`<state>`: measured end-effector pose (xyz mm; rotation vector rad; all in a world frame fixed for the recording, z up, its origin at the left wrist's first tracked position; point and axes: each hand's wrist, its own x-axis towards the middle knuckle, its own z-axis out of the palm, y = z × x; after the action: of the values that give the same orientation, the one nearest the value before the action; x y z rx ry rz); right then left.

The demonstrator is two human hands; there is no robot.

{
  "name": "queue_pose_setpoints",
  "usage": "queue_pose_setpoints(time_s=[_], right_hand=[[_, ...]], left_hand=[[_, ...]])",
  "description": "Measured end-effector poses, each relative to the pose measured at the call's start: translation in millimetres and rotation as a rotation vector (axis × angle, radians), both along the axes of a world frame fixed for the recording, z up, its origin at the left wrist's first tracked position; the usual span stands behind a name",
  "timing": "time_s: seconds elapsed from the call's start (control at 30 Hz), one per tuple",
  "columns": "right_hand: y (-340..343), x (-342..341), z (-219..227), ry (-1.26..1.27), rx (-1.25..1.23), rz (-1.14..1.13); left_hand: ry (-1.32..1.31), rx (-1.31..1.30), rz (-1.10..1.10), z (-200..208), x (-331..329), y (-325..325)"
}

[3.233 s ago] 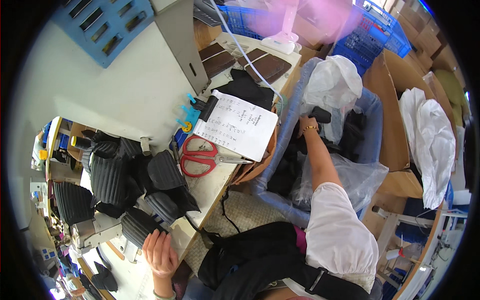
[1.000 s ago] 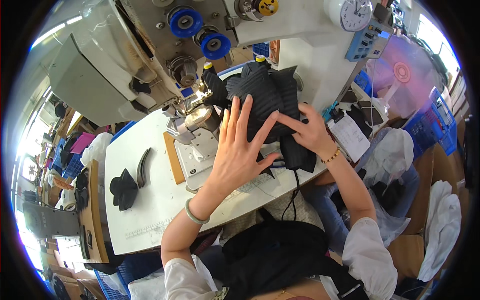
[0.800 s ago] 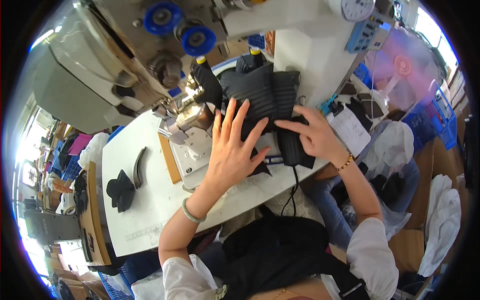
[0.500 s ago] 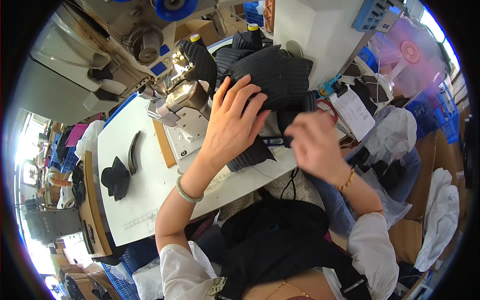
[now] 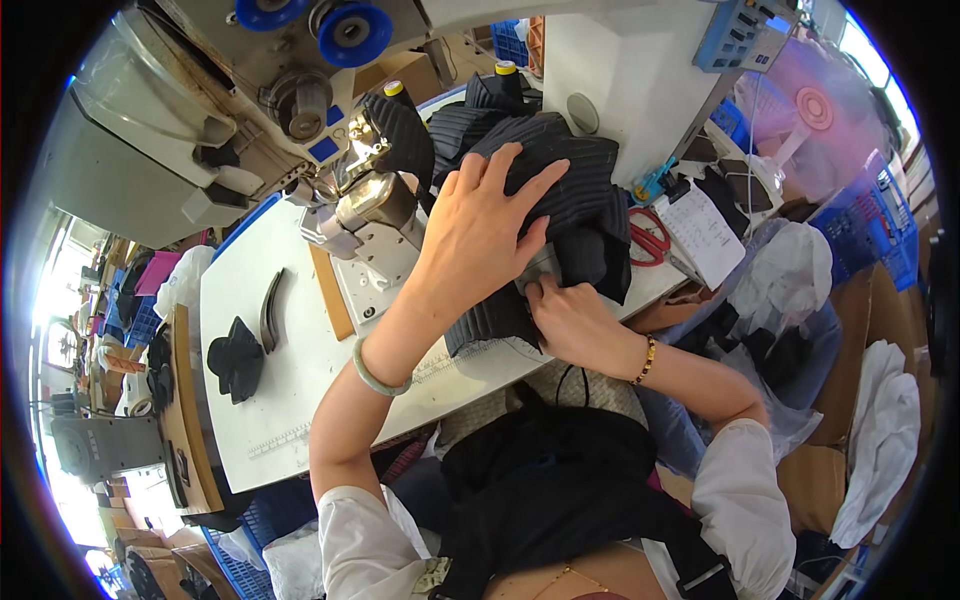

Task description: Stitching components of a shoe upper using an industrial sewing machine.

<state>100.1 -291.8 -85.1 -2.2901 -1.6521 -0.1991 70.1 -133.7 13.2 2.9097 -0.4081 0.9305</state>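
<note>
My left hand (image 5: 475,235) lies with its fingers spread over a heap of black ribbed fabric (image 5: 590,165), just right of the sewing machine's shiny metal head (image 5: 378,205). Close by, on the near side of the heap, my right hand (image 5: 578,322) is closed, its fingertips pressed together beside a grey metal part. What those fingertips hold is hidden. Another black ribbed piece (image 5: 485,322) lies below my left palm and reaches to my right fingertips. Dark fabric also hangs over the table edge beyond my right hand.
On the white table (image 5: 330,390) at left lie a curved dark strip (image 5: 271,310) and a folded black piece (image 5: 235,360). Red-handled scissors (image 5: 650,240) and a written notepad (image 5: 702,228) sit at right. Plastic bags (image 5: 790,265) and a blue basket (image 5: 875,220) stand beyond.
My right hand has come leftward and in toward the fabric, its fingers now closed. My left hand's fingers have spread wider across the heap. The red scissors are now in fuller view.
</note>
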Motion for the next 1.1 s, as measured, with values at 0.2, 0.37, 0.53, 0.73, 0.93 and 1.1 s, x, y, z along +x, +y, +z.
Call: queue_pose_setpoints(time_s=[0.2,0.37,0.53,0.73,0.93,1.1], right_hand=[[-14,-5,17,0.119,-0.059,-0.012],[-29,-15,34,0.165,-0.097,-0.092],[-32,-17,26,0.129,-0.018,-0.183],[-32,-17,31,0.106,-0.017,-0.053],[-45,-8,41,0.154,-0.189,0.103],[-64,-11,42,0.159,-0.123,0.163]], left_hand=[[-0.011,-0.017,0.019,-2,-8,5],[-0.034,-0.063,0.028,-16,-13,6],[-0.062,-0.011,-0.019,-22,-27,11],[0.14,-0.022,-0.163,-21,-46,16],[0.167,0.137,-0.115,-27,-49,9],[0.041,0.063,-0.208,-34,-50,13]])
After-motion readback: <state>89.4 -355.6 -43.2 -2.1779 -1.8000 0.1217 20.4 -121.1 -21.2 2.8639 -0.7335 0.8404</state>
